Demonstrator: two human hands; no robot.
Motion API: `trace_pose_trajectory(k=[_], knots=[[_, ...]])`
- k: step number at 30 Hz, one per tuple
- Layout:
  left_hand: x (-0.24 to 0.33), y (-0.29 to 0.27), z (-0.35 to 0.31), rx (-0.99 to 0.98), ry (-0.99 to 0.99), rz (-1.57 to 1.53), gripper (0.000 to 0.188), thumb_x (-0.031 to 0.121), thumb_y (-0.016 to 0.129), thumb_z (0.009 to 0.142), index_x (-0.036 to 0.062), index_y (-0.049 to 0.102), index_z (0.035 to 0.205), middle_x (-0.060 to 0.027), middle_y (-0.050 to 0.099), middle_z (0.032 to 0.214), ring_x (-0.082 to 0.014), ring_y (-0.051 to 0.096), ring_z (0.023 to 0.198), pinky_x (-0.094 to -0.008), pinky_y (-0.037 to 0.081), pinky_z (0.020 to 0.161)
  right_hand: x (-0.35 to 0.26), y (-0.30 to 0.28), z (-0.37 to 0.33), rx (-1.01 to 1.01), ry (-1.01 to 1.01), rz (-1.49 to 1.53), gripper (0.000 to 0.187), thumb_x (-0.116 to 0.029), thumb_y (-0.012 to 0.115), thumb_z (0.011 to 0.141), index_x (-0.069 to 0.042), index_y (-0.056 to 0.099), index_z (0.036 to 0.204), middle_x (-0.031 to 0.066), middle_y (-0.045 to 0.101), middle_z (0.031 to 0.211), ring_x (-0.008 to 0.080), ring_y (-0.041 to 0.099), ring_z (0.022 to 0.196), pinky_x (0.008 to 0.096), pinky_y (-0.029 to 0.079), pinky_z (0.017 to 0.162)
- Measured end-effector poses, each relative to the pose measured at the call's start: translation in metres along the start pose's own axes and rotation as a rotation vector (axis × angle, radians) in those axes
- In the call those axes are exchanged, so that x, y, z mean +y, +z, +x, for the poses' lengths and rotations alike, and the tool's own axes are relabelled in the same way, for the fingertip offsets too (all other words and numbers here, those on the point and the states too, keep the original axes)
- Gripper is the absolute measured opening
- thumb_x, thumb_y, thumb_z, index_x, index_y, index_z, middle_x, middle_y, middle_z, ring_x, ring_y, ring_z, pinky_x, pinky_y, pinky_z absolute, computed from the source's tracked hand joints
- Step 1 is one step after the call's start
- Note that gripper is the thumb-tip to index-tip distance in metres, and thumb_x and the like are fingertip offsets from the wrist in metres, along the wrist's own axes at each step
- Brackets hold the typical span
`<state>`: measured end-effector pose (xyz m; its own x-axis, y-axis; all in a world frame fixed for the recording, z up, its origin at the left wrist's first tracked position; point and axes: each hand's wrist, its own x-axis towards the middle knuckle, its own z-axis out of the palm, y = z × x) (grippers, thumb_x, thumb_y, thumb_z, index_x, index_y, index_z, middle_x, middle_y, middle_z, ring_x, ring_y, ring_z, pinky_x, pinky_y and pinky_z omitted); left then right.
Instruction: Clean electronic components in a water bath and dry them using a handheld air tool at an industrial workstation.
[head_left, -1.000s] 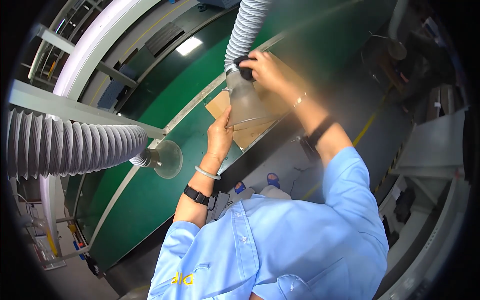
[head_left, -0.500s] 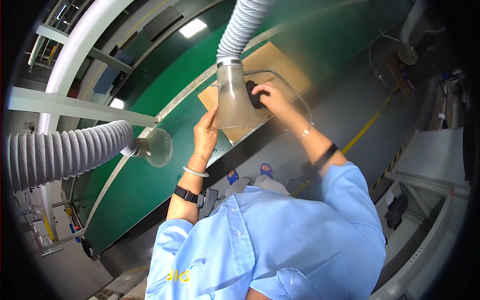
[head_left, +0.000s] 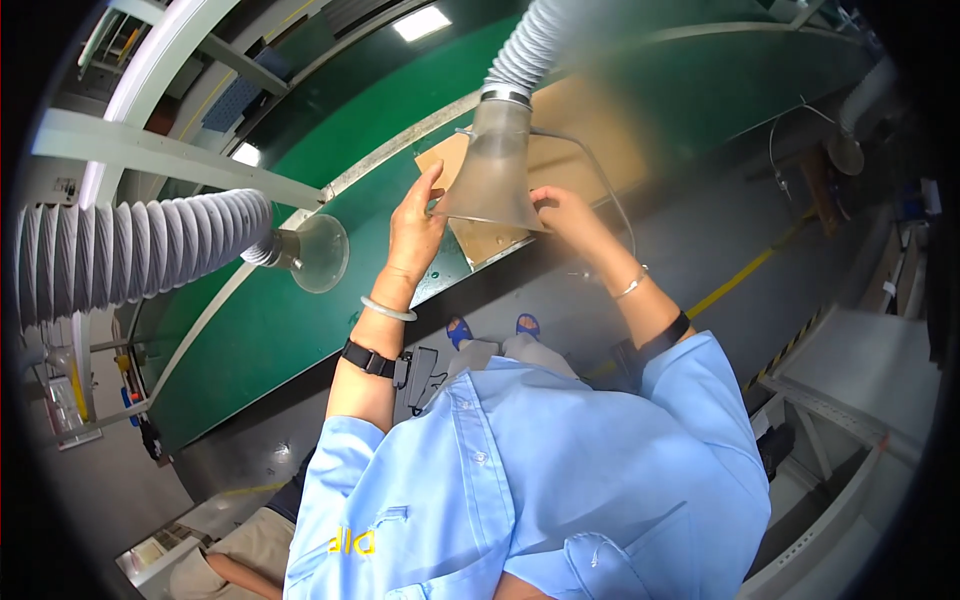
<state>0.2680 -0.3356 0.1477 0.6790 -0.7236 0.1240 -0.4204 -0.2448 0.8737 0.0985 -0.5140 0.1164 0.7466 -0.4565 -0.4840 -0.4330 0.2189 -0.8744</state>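
A translucent funnel-shaped hood [head_left: 490,175] on a grey ribbed hose [head_left: 528,50] hangs between my hands, over a brown cardboard sheet [head_left: 490,243] on the green bench. My left hand [head_left: 415,228] is raised at the hood's left rim, one digit stretched up and apart from the others; I see nothing in it. At the right rim is my right hand [head_left: 568,220], its fingers curled inward and partly behind the hood. What those fingers hold is hidden. A thin grey bent tube [head_left: 592,165] runs beside the hood, above my right hand.
Another ribbed hose [head_left: 150,245] with a clear round hood [head_left: 320,253] reaches over the green bench [head_left: 290,340] at left. A white frame beam [head_left: 180,160] crosses behind it. Another person's beige-clad leg [head_left: 262,545] shows at lower left. Metal shelving [head_left: 830,430] stands at right.
The view has shifted, and the right hand sits lower against the hood's rim. The black object at its fingers is no longer visible. The left hand's fingers have spread. Another person appears at lower left.
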Motion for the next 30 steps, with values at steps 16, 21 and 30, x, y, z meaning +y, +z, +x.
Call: trace_pose_trajectory(k=[16, 21, 30], knots=[[-0.017, 0.014, -0.010, 0.128, 0.132, 0.063, 0.036, 0.006, 0.063, 0.080, 0.0058, 0.056, 0.115, -0.0145, 0.063, 0.102, -0.0206, 0.063, 0.086, -0.0289, 0.050, 0.078, -0.111, 0.080, -0.016, 0.125, -0.885, -1.046, 0.017, -0.001, 0.059, 0.068, -0.011, 0.062, 0.082, 0.0070, 0.052, 0.092, 0.0261, 0.052, 0.090, 0.0338, 0.047, 0.075], [-0.022, 0.016, -0.021, 0.165, 0.109, 0.120, 0.021, 0.005, 0.062, 0.081, 0.0010, 0.062, 0.102, -0.0131, 0.067, 0.088, -0.0175, 0.064, 0.078, -0.0268, 0.050, 0.074, -0.114, 0.015, 0.037, 0.410, -0.949, -1.098, 0.017, -0.002, 0.058, 0.069, -0.011, 0.061, 0.083, 0.0075, 0.054, 0.092, 0.0278, 0.052, 0.091, 0.0376, 0.047, 0.074], [-0.018, 0.005, -0.008, 0.021, -0.009, 0.058, 0.019, 0.005, 0.062, 0.081, 0.0015, 0.062, 0.100, -0.0122, 0.067, 0.086, -0.0161, 0.064, 0.078, -0.0258, 0.050, 0.071, -0.045, 0.008, 0.018, 0.252, -0.956, -0.473, 0.016, 0.000, 0.053, 0.069, -0.005, 0.056, 0.083, 0.0113, 0.053, 0.090, 0.0269, 0.052, 0.095, 0.0323, 0.041, 0.086]])
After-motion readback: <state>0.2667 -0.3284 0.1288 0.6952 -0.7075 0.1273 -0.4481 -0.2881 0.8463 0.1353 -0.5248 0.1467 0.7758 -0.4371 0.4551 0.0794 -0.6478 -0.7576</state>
